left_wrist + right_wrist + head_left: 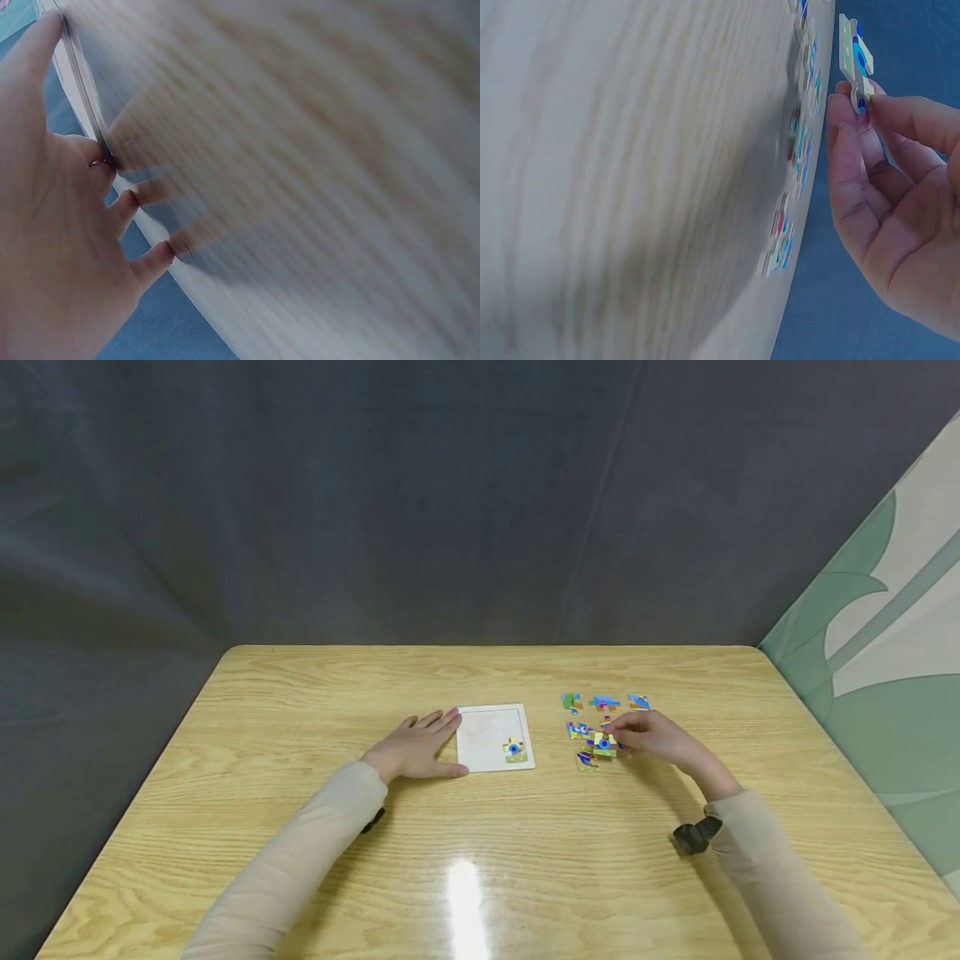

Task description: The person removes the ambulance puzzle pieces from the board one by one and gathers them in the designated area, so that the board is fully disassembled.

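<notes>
My left hand (417, 748) lies with fingers spread at the left edge of a white square puzzle tray (487, 735), thumb and fingertips touching its rim. In the tray's lower right corner sits one puzzle piece (514, 750) with a blue round shape on yellow. My right hand (651, 737) pinches another yellow puzzle piece (604, 742) with a blue circle, between thumb and fingers. The right wrist view shows this held piece (857, 60) raised off the table. The left wrist view shows the left hand (67, 202) with its fingertips low at the tabletop.
Several loose puzzle pieces lie right of the tray, among them a green one (572, 702), a blue one (639, 702) and a yellow-and-blue one (587, 762). They rest on a wooden table (375, 877). A dark curtain (450, 510) hangs behind, a leaf-patterned panel (900, 693) at right.
</notes>
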The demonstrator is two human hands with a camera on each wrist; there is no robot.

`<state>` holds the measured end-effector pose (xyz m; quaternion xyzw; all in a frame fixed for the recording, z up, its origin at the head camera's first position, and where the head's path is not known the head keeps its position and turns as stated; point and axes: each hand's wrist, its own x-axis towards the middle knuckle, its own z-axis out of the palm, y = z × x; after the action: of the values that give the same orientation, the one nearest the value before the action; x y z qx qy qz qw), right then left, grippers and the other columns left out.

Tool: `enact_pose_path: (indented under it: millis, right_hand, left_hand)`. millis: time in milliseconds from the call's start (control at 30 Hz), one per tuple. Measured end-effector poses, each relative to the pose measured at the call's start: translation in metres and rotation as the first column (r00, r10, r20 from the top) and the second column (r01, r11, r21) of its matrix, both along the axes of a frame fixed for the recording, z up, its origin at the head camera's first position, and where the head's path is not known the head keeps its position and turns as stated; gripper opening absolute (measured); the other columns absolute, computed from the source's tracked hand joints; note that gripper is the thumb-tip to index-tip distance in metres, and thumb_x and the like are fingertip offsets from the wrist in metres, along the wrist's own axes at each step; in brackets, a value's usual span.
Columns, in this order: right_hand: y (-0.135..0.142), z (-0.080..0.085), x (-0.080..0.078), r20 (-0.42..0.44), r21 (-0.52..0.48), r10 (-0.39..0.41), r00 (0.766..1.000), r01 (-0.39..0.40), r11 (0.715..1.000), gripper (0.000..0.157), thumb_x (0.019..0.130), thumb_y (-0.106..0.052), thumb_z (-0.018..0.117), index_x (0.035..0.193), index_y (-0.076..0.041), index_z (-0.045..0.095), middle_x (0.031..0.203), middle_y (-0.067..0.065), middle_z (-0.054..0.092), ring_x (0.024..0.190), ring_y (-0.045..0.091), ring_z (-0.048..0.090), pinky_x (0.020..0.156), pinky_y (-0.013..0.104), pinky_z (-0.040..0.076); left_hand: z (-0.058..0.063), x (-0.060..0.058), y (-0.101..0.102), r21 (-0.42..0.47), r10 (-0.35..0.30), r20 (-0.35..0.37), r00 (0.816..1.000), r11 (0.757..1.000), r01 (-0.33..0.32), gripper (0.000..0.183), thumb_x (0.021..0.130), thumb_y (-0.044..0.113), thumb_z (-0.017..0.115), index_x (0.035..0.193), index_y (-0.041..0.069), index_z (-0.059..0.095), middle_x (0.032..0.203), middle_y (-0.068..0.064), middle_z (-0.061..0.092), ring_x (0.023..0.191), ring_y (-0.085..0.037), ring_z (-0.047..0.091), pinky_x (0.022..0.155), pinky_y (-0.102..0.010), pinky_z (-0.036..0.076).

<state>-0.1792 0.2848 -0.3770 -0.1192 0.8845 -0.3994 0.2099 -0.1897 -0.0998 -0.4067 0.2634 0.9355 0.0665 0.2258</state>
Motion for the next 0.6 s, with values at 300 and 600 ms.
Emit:
enact_pose_path:
  millis: [300,600]
  right_hand:
    - [0.011,-0.004,0.003,0.026,0.009,-0.005,1.000,0.004,1.000,0.032,0.101,-0.011,0.046,0.121,0.011,0.057,0.111,0.023,0.063,0.081,0.007,0.058,0.073,0.027,0.053]
    - [0.017,-0.008,0.004,0.058,-0.003,0.002,0.998,-0.002,1.000,0.030,0.100,-0.010,0.047,0.118,0.011,0.059,0.120,0.027,0.059,0.083,-0.002,0.057,0.074,0.023,0.054]
  left_hand:
    - [-0.001,0.000,0.000,-0.001,0.001,-0.006,1.000,1.000,-0.001,0.091,0.090,0.069,0.042,0.155,0.020,0.001,0.163,0.005,-0.004,0.151,-0.023,0.003,0.122,-0.052,0.008]
    - [0.000,0.000,0.000,0.001,0.003,-0.002,1.000,1.000,-0.003,0.091,0.090,0.069,0.042,0.155,0.021,0.000,0.163,0.005,-0.004,0.152,-0.022,0.002,0.122,-0.052,0.007]
